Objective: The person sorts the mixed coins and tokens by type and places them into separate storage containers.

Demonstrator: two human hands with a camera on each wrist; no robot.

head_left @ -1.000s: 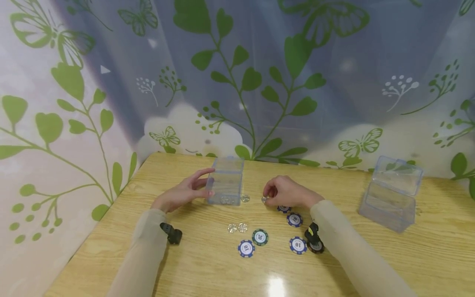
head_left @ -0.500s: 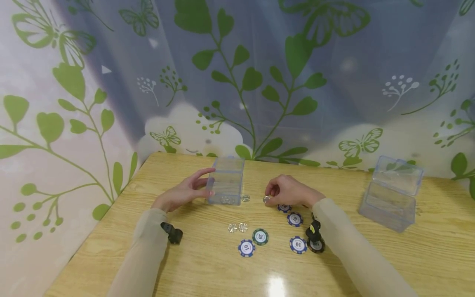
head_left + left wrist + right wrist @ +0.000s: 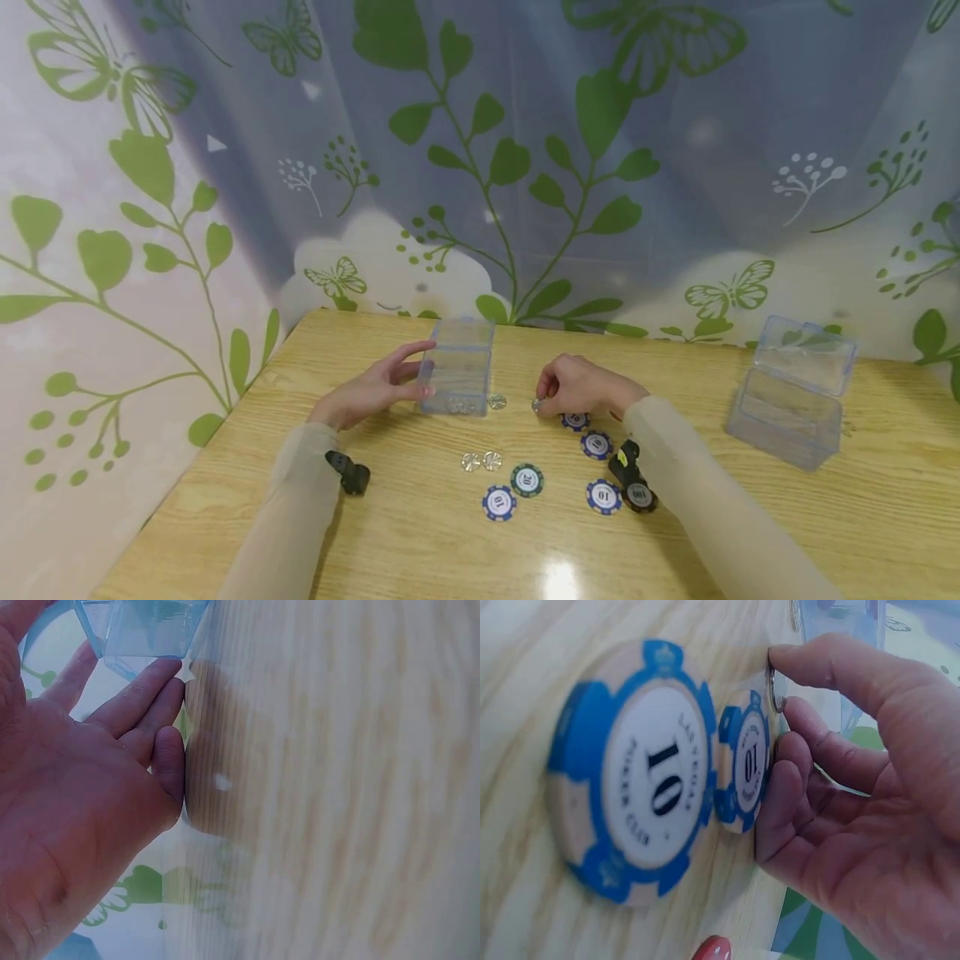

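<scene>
A clear plastic box (image 3: 457, 371) with its lid open stands at the middle left, silvery round pieces in its near end. My left hand (image 3: 371, 390) holds its left side between thumb and fingers; in the left wrist view the fingers of that hand (image 3: 82, 772) touch the clear box (image 3: 146, 630). One silvery piece (image 3: 497, 402) lies right of the box. Farther right, my right hand (image 3: 581, 387) pinches another silvery piece (image 3: 778, 688) between thumb and forefinger at the table surface. Beside this hand (image 3: 877, 750) lie two blue-and-white chips marked 10 (image 3: 656, 772).
A second clear box (image 3: 787, 417), lid open, stands at the right. Toward the front lie two silvery pieces (image 3: 482, 461), a green 20 chip (image 3: 527, 480), blue 10 chips (image 3: 498, 503) and a black 100 chip (image 3: 639, 497). A patterned curtain (image 3: 525, 167) hangs behind the table (image 3: 420, 542).
Over the last second my right hand and its silvery piece have shifted very slightly; the right wrist has moved a little left, uncovering more of the black chip. My left hand stays on the box.
</scene>
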